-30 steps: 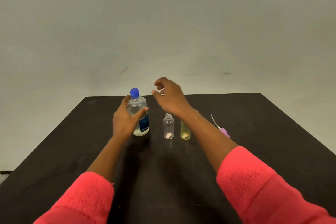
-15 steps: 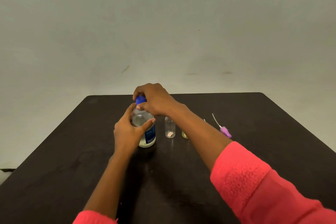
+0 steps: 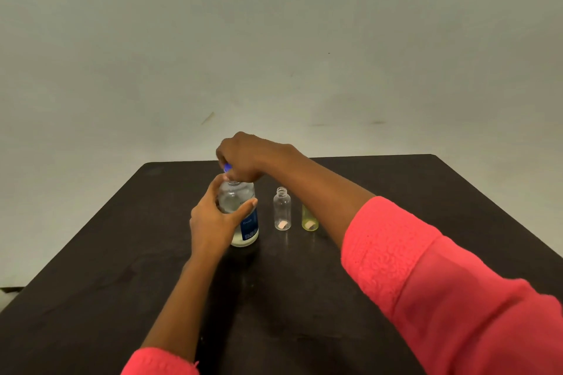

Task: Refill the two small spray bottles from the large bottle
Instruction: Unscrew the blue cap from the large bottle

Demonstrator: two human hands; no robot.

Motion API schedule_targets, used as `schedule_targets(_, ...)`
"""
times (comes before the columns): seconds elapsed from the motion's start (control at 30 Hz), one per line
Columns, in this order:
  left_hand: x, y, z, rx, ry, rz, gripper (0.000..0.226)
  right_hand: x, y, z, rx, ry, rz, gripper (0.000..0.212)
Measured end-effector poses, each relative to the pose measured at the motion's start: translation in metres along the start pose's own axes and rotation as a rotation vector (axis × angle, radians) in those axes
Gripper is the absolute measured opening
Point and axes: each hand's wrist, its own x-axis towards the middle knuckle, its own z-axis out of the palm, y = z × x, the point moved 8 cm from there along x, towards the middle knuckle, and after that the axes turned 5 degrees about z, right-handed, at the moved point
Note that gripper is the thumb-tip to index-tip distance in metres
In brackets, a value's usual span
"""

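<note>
A person in coral-pink fleece sleeves stands at a dark, matte table set against a plain pale wall.

The left hand is wrapped round the shoulder of a large clear plastic bottle with a dark blue label. The thumb lies across the front and the fingers curl behind. The bottle stands upright on the table with pale liquid low in its base.

Directly above that grip, the right hand is bunched downward with its fingers closed on a small blue plastic cap. Only a sliver of the cap shows below the knuckles. The bottle's bare, open neck is visible just beneath this hand, so the cap sits clear of it.

Just to the right of the gripped bottle stands a small clear plastic spray bottle, upright, without its top, with a pale sticker near its base. Right of that one, and close beside it, stands a small yellow-green plastic bottle. Its upper part is hidden behind the right forearm.
</note>
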Motion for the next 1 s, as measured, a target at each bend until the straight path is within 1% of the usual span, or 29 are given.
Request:
schedule_targets(0.03,0.000,0.000,0.000,-0.005,-0.002,-0.005,0.083,-0.002,-0.002,-0.001,0.044,-0.039,-0.024,0.022)
schedule_targets(0.1,-0.001,-0.001,0.000,-0.004,-0.005,-0.006,0.080,-0.006,-0.004,-0.002,0.107,-0.101,-0.032,0.037)
schedule_targets(0.17,0.000,-0.001,0.001,0.002,-0.012,-0.005,0.073,-0.004,-0.001,0.002,0.041,-0.086,0.016,0.044)
schedule_targets(0.23,0.000,0.000,0.002,0.003,-0.013,0.003,0.072,0.001,0.004,0.007,-0.037,-0.017,0.058,0.035)
schedule_targets(0.3,-0.001,0.001,0.001,-0.002,-0.011,0.008,0.077,0.003,0.003,0.008,-0.010,0.012,0.027,0.024)
schedule_targets(0.37,-0.002,0.001,0.000,-0.013,-0.012,0.009,0.079,0.000,0.003,-0.002,0.110,0.016,-0.034,0.023)
schedule_targets(0.43,-0.002,0.000,0.001,-0.018,-0.023,0.012,0.077,-0.010,0.008,-0.021,0.288,0.066,-0.081,0.025)
schedule_targets(0.47,-0.002,0.000,0.001,-0.015,-0.027,0.016,0.076,-0.016,0.014,-0.032,0.384,0.105,-0.092,0.024)
schedule_targets(0.53,-0.002,0.000,0.001,-0.009,-0.024,0.021,0.077,-0.029,0.039,-0.047,0.591,0.206,-0.048,0.023)
schedule_targets(0.6,-0.002,-0.001,0.001,-0.010,-0.020,0.024,0.076,-0.045,0.082,-0.052,0.741,0.343,0.065,0.023)
schedule_targets(0.63,-0.002,0.000,0.000,-0.010,-0.016,0.028,0.076,-0.055,0.107,-0.051,0.771,0.416,0.146,0.022)
schedule_targets(0.73,-0.002,0.000,0.000,-0.008,-0.004,0.037,0.074,-0.092,0.186,-0.021,0.697,0.575,0.475,0.021)
schedule_targets(0.83,-0.002,-0.001,0.000,-0.006,-0.001,0.044,0.073,-0.135,0.248,0.036,0.697,0.580,0.766,0.029)
schedule_targets(0.93,-0.003,-0.001,0.000,-0.004,0.006,0.050,0.074,-0.173,0.288,0.089,0.699,0.578,0.969,0.035)
schedule_targets(1.0,-0.004,0.000,0.000,0.000,0.009,0.054,0.073,-0.191,0.303,0.114,0.705,0.575,1.075,0.037)
